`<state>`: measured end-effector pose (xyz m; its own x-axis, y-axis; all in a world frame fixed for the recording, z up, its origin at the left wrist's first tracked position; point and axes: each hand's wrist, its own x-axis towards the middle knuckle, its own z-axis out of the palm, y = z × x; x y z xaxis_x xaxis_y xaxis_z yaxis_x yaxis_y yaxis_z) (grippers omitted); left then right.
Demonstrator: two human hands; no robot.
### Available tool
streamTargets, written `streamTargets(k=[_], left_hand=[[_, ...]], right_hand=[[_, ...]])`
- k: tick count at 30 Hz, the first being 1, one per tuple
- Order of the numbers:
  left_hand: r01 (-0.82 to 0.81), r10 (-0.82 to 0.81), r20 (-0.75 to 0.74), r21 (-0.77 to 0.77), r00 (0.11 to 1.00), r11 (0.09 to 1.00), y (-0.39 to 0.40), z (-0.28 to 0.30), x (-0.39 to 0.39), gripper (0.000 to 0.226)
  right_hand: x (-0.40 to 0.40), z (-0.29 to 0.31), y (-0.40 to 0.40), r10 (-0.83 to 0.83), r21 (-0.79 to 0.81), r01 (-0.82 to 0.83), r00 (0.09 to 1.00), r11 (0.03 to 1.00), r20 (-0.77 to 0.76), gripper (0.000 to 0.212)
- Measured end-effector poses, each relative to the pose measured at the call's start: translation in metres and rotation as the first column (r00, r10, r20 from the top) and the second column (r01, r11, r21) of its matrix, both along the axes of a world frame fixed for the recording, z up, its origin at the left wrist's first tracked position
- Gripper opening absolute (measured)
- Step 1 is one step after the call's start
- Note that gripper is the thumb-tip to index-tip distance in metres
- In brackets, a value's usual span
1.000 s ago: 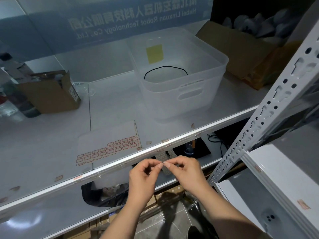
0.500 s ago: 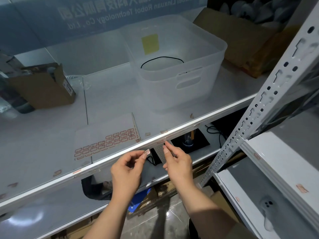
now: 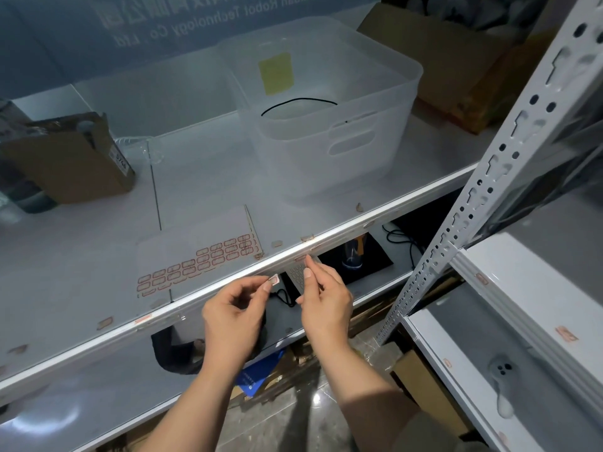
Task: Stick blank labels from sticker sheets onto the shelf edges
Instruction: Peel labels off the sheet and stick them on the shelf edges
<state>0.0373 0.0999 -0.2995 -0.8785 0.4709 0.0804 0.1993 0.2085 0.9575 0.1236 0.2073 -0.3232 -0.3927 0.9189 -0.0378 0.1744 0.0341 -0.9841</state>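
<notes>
The left hand [image 3: 233, 316] pinches a small red-bordered blank label [image 3: 273, 280] at its fingertips, just below the white metal shelf edge [image 3: 228, 290]. The right hand [image 3: 324, 303] holds a greyish, mostly emptied sticker sheet [image 3: 297, 275] upright beside it (its upper end reaches the edge). On the shelf above lie a flat white sticker sheet with rows of red-bordered labels [image 3: 199, 257], a translucent plastic bin [image 3: 329, 106] and a brown cardboard box [image 3: 70, 158]. Several labels already sit along the edge.

The blue wall banner [image 3: 156, 24] carries mirrored white lettering, of which "Robot Technology Co., Ltd" is legible, with larger unreadable characters above it. A label on the cardboard box [image 3: 68, 164] shows digits too blurred to read.
</notes>
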Motion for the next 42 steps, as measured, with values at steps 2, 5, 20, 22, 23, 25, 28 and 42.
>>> streamTargets(k=[2,5,20,22,23,25,28,42], left_hand=[[0.012,-0.012,-0.004,-0.006,1.0,1.0,-0.001,0.0,-0.001,0.015],[0.023,-0.024,-0.026,-0.014,0.999,1.0,-0.001,0.0,-0.002,0.014],[0.054,-0.054,-0.032,-0.01,0.998,0.998,0.001,0.0,0.0,0.016],[0.053,-0.053,-0.027,-0.004,0.998,0.999,0.001,0.0,0.0,0.016],[0.051,-0.051,-0.025,-0.004,0.998,0.999,0.001,0.001,0.0,0.016],[0.049,-0.049,-0.021,-0.009,0.999,0.999,0.001,0.002,0.001,0.014],[0.045,-0.046,-0.019,-0.027,0.999,0.999,0.0,0.004,0.002,0.013],[0.028,-0.028,0.024,0.01,0.999,1.0,-0.003,0.01,0.004,0.01]], right_hand=[[0.0,-0.001,0.0,-0.02,-0.005,0.02,1.0,1.0,-0.004,0.029],[0.0,-0.001,0.001,-0.039,0.006,0.04,0.999,0.999,-0.006,0.029],[-0.005,-0.006,0.011,-0.052,-0.059,0.048,0.997,0.997,-0.066,0.023],[-0.007,-0.008,0.01,-0.048,-0.04,0.045,0.996,0.998,-0.069,0.023],[-0.008,-0.008,0.009,-0.056,-0.044,0.053,0.996,0.998,-0.074,0.023],[-0.009,-0.011,0.007,-0.077,-0.085,0.071,0.994,0.994,-0.076,0.021],[-0.009,-0.013,0.005,-0.101,-0.209,0.082,0.991,0.975,-0.083,0.02],[-0.015,-0.002,0.004,-0.17,0.054,0.168,0.985,0.984,0.04,0.022]])
